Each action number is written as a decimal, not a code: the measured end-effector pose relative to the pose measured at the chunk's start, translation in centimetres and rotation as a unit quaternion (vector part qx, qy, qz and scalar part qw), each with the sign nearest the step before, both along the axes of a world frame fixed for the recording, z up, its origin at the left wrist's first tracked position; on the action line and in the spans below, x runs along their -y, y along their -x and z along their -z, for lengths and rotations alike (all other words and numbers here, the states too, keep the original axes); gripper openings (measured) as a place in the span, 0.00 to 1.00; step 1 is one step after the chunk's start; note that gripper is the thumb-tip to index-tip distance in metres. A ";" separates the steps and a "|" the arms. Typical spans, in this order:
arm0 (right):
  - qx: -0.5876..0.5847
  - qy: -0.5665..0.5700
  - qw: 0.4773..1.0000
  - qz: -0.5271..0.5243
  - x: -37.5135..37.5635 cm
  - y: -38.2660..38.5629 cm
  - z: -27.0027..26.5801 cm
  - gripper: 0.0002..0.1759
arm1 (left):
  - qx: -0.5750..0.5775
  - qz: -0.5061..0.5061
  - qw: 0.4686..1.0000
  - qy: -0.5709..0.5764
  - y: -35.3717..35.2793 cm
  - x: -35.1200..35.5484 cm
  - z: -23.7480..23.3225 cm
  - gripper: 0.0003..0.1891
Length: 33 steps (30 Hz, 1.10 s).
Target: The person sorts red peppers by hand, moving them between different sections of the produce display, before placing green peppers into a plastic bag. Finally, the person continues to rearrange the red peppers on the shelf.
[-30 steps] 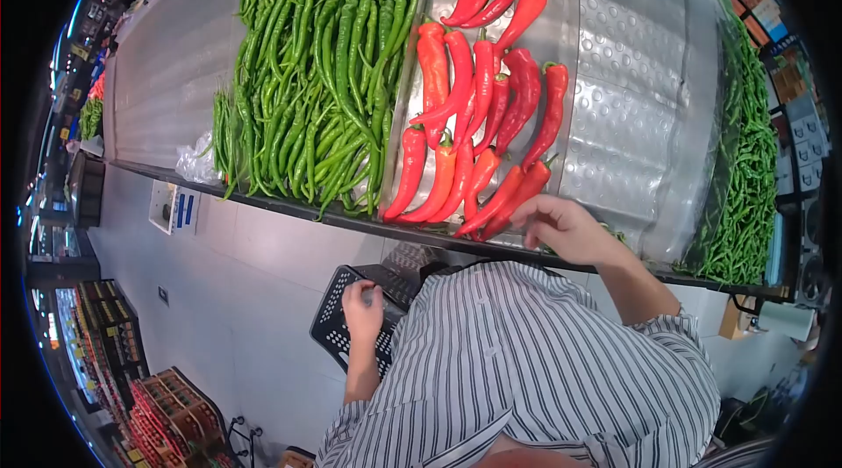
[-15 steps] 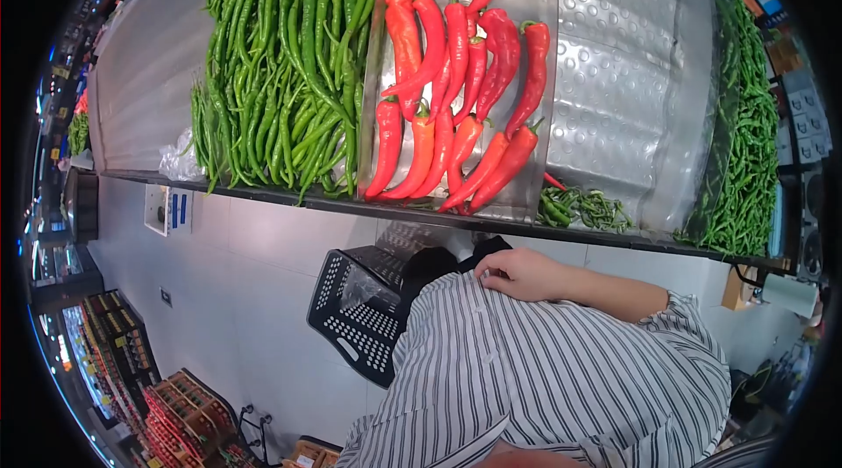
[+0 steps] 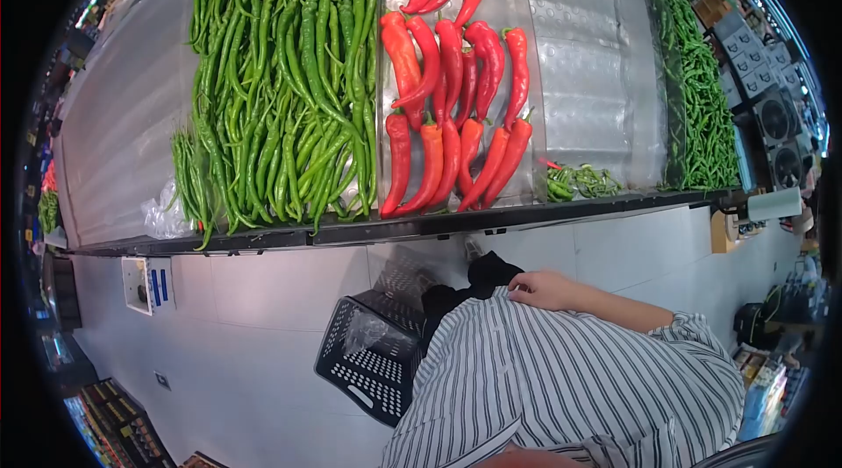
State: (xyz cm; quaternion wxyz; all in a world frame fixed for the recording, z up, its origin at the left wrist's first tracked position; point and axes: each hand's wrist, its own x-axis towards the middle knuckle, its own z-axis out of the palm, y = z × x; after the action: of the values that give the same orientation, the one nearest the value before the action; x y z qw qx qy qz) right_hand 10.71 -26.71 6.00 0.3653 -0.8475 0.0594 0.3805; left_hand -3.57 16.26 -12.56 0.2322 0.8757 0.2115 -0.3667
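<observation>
My right hand [image 3: 545, 290] rests in front of the striped shirt [image 3: 561, 371] at waist height. Its fingers are loosely bent with a gap at the thumb, and I see nothing in them. My left hand is out of sight. A black shopping basket [image 3: 361, 380] with round holes hangs at my left side, its grip hidden behind my body. Inside it lies a clear plastic bag [image 3: 367, 330]. Beyond my hand, long red peppers [image 3: 449, 165] lie in rows on the metal display stand [image 3: 589, 82], beside a thick heap of long green peppers [image 3: 289, 108].
The stand's dark front edge [image 3: 421, 228] crosses ahead of me. Small green peppers [image 3: 579, 180] lie near that edge, and more fill the far right side [image 3: 702, 117]. A crumpled plastic bag [image 3: 167, 212] sits at left. A white box [image 3: 140, 284] is below the stand.
The view has shifted and turned slightly, so the stand's edge and the basket sit lower in the picture. My right hand stays by the shirt, and the peppers keep their arrangement.
</observation>
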 end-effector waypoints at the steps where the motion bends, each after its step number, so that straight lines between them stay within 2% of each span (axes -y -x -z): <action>1: 0.010 -0.006 1.000 0.003 -0.3 0.6 0.5 0.21 | -0.001 0.001 1.000 -0.002 0.2 -0.4 0.2 0.28; 7: 0.000 -0.022 1.000 -0.009 -1.5 0.6 1.2 0.21 | 0.010 0.006 0.999 -0.031 2.2 -1.9 0.7 0.27; 10: 0.051 0.015 0.996 -0.068 -1.0 0.5 1.5 0.22 | 0.006 0.010 0.999 -0.049 4.4 -1.6 0.2 0.27; 14: 0.100 -0.001 0.989 -0.113 -0.4 1.3 3.4 0.22 | 0.014 0.029 0.996 -0.083 6.6 -1.6 -0.5 0.27; 15: 0.086 -0.011 0.993 -0.079 -0.2 1.7 3.9 0.21 | 0.021 0.039 0.995 -0.092 6.4 -1.7 -0.6 0.27; 16: 0.072 -0.019 0.996 -0.043 0.1 2.1 4.3 0.21 | 0.027 0.048 0.993 -0.100 5.6 -1.4 -1.0 0.27; 17: 0.072 -0.028 0.995 -0.062 0.2 2.3 4.3 0.21 | 0.034 0.051 0.992 -0.108 4.4 -0.9 -1.7 0.27; 19: 0.069 -0.043 0.997 0.004 0.6 2.6 4.1 0.21 | 0.022 0.032 0.992 -0.116 -0.1 0.1 -5.5 0.26; 22: 0.050 -0.035 0.998 0.002 1.5 2.7 4.8 0.22 | 0.055 0.012 0.990 -0.130 -4.4 -2.4 -5.3 0.26; 23: 0.053 -0.037 0.998 -0.009 1.9 2.8 4.8 0.22 | 0.069 0.000 0.989 -0.132 -5.8 -3.5 -4.8 0.25; 25: 0.084 0.047 0.991 -0.088 2.7 2.0 4.6 0.23 | 0.079 -0.031 0.984 -0.155 -9.3 -6.0 -4.1 0.23; 28: 0.100 0.087 0.984 -0.118 3.2 1.6 5.0 0.23 | 0.078 -0.035 0.983 -0.160 -12.4 -7.2 -5.7 0.22; 33: 0.107 0.096 0.984 -0.105 0.9 0.3 4.8 0.22 | 0.094 -0.053 0.987 -0.118 -15.1 -9.8 -5.8 0.21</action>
State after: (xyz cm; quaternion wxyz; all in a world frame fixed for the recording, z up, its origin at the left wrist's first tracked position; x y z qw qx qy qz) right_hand 10.40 -27.57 1.19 0.2447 -0.9158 -0.0333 0.3168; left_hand 11.54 26.10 -6.78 0.1650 0.9153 0.2764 -0.2420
